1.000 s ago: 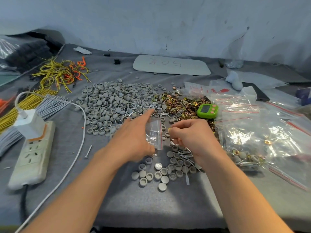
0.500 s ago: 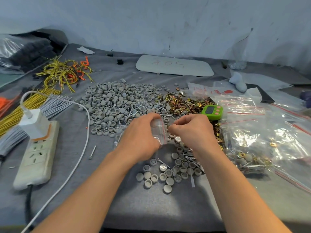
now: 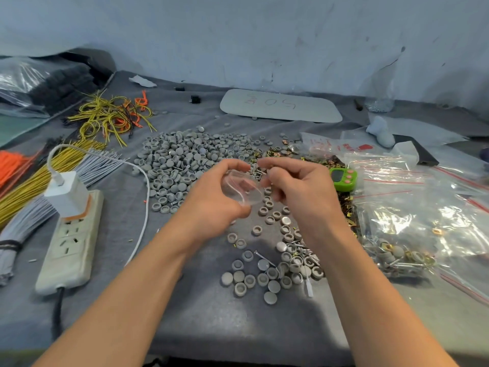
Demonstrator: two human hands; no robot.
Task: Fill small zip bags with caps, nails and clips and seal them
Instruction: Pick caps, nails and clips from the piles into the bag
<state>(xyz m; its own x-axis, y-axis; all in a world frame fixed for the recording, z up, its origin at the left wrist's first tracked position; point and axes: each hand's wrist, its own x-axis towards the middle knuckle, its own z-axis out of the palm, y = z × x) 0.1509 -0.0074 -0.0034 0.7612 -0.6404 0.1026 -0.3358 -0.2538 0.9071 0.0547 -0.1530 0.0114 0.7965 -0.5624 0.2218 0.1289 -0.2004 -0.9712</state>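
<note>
Nearest, loose grey caps (image 3: 264, 271) lie on the grey cloth (image 3: 211, 327). Above them, the left hand (image 3: 211, 200) grips the small zip bag (image 3: 242, 188), its mouth open. The right hand (image 3: 299, 189) pinches its rim at 3 o'clock. Beyond lie the cap heap (image 3: 185, 157) at 11 o'clock and the green timer (image 3: 343, 178) at 2 o'clock.

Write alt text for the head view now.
The left hand holds a small clear zip bag with its mouth open, the right hand curled at its edge, above a grey table. Grey caps, nails and brass clips lie heaped around; filled bags sit right, a power strip left.
</note>
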